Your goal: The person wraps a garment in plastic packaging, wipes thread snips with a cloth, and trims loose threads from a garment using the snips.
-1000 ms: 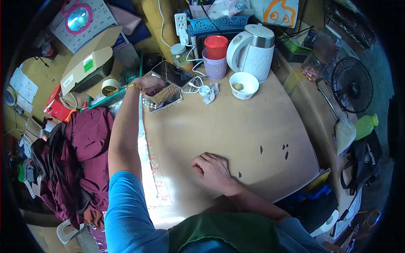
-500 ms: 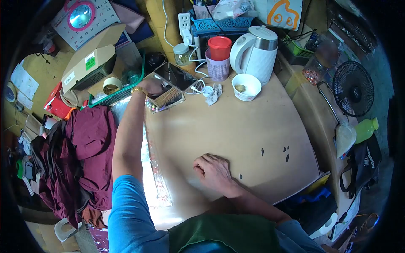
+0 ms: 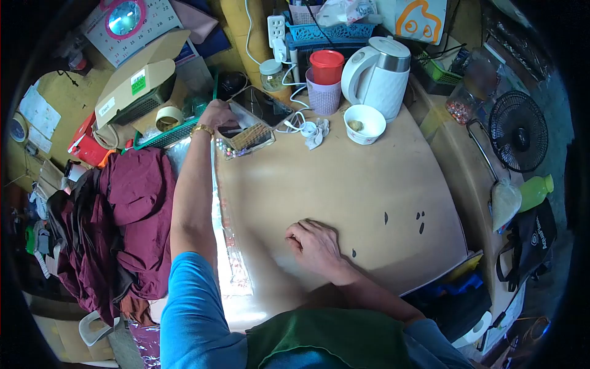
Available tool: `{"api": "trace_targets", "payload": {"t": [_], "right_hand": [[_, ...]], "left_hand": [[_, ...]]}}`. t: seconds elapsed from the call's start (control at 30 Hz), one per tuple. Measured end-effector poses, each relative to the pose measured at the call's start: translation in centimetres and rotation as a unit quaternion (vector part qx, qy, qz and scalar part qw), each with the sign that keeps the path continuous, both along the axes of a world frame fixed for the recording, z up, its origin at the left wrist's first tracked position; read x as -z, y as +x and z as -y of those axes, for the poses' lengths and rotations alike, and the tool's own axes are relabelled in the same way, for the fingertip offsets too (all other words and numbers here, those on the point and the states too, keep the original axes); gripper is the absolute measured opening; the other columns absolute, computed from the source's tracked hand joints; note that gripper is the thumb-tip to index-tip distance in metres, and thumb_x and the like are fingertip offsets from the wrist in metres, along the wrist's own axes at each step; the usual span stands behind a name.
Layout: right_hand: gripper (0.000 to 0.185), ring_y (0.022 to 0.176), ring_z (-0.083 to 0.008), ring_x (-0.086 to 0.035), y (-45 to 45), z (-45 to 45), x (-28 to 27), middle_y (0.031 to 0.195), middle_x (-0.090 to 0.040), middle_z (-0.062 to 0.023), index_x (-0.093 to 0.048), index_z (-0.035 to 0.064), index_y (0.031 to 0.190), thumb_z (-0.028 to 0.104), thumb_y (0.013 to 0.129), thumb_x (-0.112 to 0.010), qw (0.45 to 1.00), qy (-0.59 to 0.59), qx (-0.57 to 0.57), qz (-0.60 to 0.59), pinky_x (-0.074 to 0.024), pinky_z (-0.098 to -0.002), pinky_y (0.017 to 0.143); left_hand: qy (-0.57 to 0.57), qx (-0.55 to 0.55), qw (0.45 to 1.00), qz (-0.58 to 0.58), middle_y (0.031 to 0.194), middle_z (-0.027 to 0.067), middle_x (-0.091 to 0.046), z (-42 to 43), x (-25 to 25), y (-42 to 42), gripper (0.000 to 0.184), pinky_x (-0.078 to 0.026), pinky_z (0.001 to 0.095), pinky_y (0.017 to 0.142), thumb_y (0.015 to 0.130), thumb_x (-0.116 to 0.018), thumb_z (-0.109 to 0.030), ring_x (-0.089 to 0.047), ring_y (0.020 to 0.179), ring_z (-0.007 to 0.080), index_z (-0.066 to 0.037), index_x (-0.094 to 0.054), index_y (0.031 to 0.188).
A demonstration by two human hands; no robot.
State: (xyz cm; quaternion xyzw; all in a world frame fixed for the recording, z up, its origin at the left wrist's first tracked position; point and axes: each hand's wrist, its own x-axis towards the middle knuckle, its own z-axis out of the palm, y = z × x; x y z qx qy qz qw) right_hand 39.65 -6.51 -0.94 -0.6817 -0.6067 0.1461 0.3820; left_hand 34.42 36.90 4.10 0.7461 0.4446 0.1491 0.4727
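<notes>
The left hand (image 3: 217,115) is at a clear box (image 3: 265,139), far left on the counter (image 3: 332,178), its grip hidden. A woven piece (image 3: 249,137) lies inside the box. Nearer, the right hand (image 3: 314,247) rests loosely closed.

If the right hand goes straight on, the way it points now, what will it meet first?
Across bare tabletop, the right hand would probably meet the clear plastic strip first; the left forearm is beyond, its height unclear.

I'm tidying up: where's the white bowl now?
In the head view, the bowl stands far across the table, right of centre, just in front of the white kettle.
</notes>
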Motion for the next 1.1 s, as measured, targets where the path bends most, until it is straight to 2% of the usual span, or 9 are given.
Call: {"api": "trace_targets", "payload": {"t": [0.1, 0.2, 0.3, 0.4, 0.5, 0.53, 0.73, 0.87, 1.1], "right_hand": [[0.005, 0.077, -0.0264, -0.062, 0.0, 0.0, 0.3, 0.079, -0.062, -0.006, -0.061, 0.0092, 0.083, 0.01, 0.08, -0.064, 1.0, 0.016, 0.015, 0.01, -0.0489, -0.0401, 0.066], [0.006, 0.076, -0.0265, -0.062, 0.0, -0.1, 0.0, 0.079, -0.062, -0.0061, -0.061, 0.0091, 0.083, 0.01, 0.079, -0.065, 1.0, 0.012, 0.013, 0.003, -0.0487, -0.0402, 0.066], [0.006, 0.076, -0.0262, -0.062, -0.1, -0.1, 0.3, 0.079, -0.062, -0.0059, -0.06, 0.0089, 0.083, 0.009, 0.079, -0.065, 1.0, 0.026, 0.016, 0.004, -0.0485, -0.0403, 0.066], [0.005, 0.076, -0.0259, -0.062, -0.1, -0.1, 0.3, 0.079, -0.062, -0.0057, -0.06, 0.0087, 0.083, 0.01, 0.08, -0.065, 1.0, 0.02, 0.015, 0.002, -0.0484, -0.0402, 0.066], [0.005, 0.075, -0.0257, -0.061, -0.1, -0.1, 0.3, 0.079, -0.061, -0.0057, -0.06, 0.0087, 0.083, 0.01, 0.081, -0.065, 1.0, 0.02, 0.012, -0.001, -0.0483, -0.0404, 0.066], [0.005, 0.075, -0.0257, -0.061, 0.0, -0.1, 0.3, 0.079, -0.061, -0.0057, -0.06, 0.0087, 0.083, 0.01, 0.081, -0.065, 1.0, 0.02, 0.013, 0.0, -0.0483, -0.0404, 0.066], [0.005, 0.076, -0.026, -0.062, -0.2, -0.1, 0.2, 0.08, -0.062, -0.0061, -0.061, 0.0086, 0.084, 0.01, 0.081, -0.064, 1.0, 0.021, 0.011, 0.002, -0.0486, -0.0401, 0.066], [0.005, 0.076, -0.0262, -0.062, 0.0, 0.0, 0.1, 0.08, -0.063, -0.0063, -0.061, 0.0086, 0.084, 0.01, 0.081, -0.064, 1.0, 0.013, 0.011, 0.0, -0.0487, -0.0401, 0.066], [0.004, 0.083, -0.0277, -0.062, 0.0, 0.1, -0.3, 0.081, -0.061, -0.0085, -0.059, 0.0078, 0.084, 0.011, 0.083, -0.06, 1.0, -0.002, 0.004, -0.003, -0.05, -0.0417, 0.07]], "left_hand": [[0.095, -0.108, 0.99, -0.002, 0.095, 0.0151, -0.06, 3.9, -3.8, -0.7, 0.055, -0.059, 0.0294, 0.061, 0.069, -0.07, 0.0, -0.066, 0.072, 0.0215, -0.001, -0.041, 0.115], [0.127, -0.101, 0.986, -0.029, 0.093, 0.0166, -0.063, 4.8, -6.1, -1.7, 0.041, -0.059, 0.0328, 0.065, 0.071, -0.068, -0.006, -0.068, 0.071, 0.0264, 0.0, -0.053, 0.109], [0.24, 0.026, 0.938, -0.25, 0.095, 0.0163, -0.066, 2.1, -4.3, -2.4, 0.025, -0.058, 0.039, 0.071, 0.074, -0.066, -0.013, -0.069, 0.075, 0.0325, -0.001, -0.064, 0.095], [0.482, 0.01, 0.788, -0.383, 0.1, 0.0156, -0.069, 3.9, -1.5, -1.9, 0.019, -0.055, 0.0421, 0.078, 0.073, -0.064, -0.015, -0.068, 0.092, 0.0329, -0.003, -0.07, 0.085], [0.577, 0.106, 0.737, -0.336, 0.105, 0.0189, -0.067, 4.2, 1.1, -0.4, 0.016, -0.054, 0.0401, 0.084, 0.077, -0.06, -0.013, -0.066, 0.098, 0.0335, -0.002, -0.069, 0.085], [0.44, 0.187, 0.787, -0.39, 0.117, 0.0216, -0.063, 3.7, 0.8, 0.0, 0.024, -0.051, 0.0409, 0.091, 0.081, -0.056, -0.011, -0.063, 0.106, 0.036, -0.001, -0.067, 0.1], [0.465, 0.221, 0.804, -0.297, 0.121, 0.0231, -0.061, 3.4, 3.1, 0.5, 0.047, -0.047, 0.0453, 0.096, 0.083, -0.057, -0.014, -0.06, 0.112, 0.0355, 0.0, -0.055, 0.127], [0.322, 0.28, 0.812, -0.398, 0.114, 0.0226, -0.064, 3.6, 1.2, 1.4, 0.042, -0.049, 0.0458, 0.093, 0.083, -0.058, -0.016, -0.062, 0.108, 0.0361, 0.0, -0.058, 0.122], [0.476, 0.233, 0.777, -0.339, 0.097, 0.0195, -0.069, 2.9, 2.6, 0.8, 0.019, -0.054, 0.0425, 0.083, 0.08, -0.059, -0.013, -0.066, 0.095, 0.0344, -0.002, -0.069, 0.092]]}}
